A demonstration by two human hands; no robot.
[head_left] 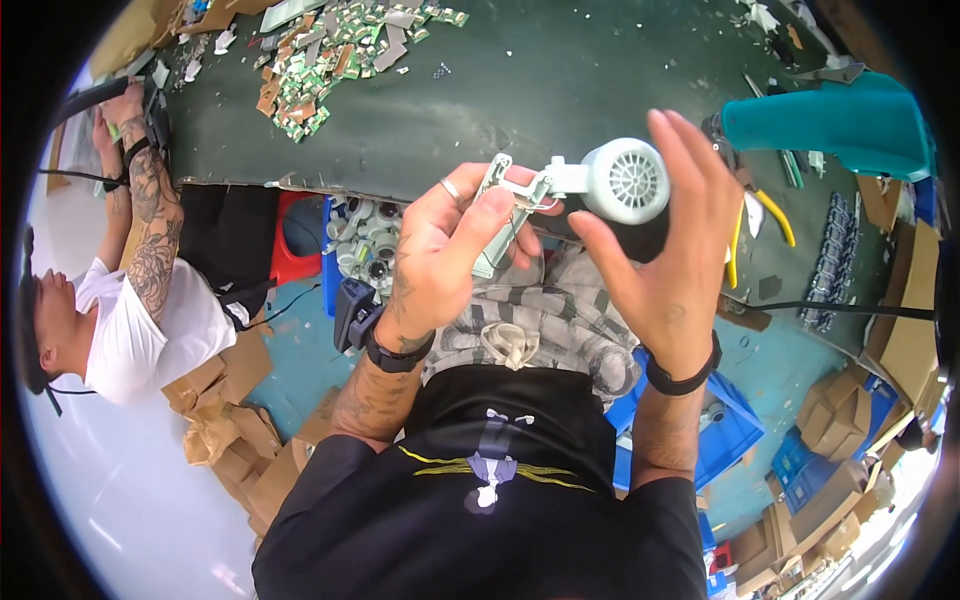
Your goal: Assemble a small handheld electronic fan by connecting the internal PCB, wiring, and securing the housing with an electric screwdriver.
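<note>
Hands over lap, at dark matte bench edge (560, 90): left hand (445, 250) pinched shut on flat pale-green bracket (497, 215); right hand (665, 255) open, fingers splayed, cupping round ribbed white plastic camera housing (625, 180) joined to it.

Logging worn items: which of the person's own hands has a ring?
The left hand: a ring sits on one finger. The right hand, open beside the grey round part, shows none.

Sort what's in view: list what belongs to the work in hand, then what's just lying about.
In hand: left hand, right hand, grey camera, its bracket.

Lying about: circuit-board scraps, yellow pliers, teal tool, blue crates, cardboard boxes.
</note>
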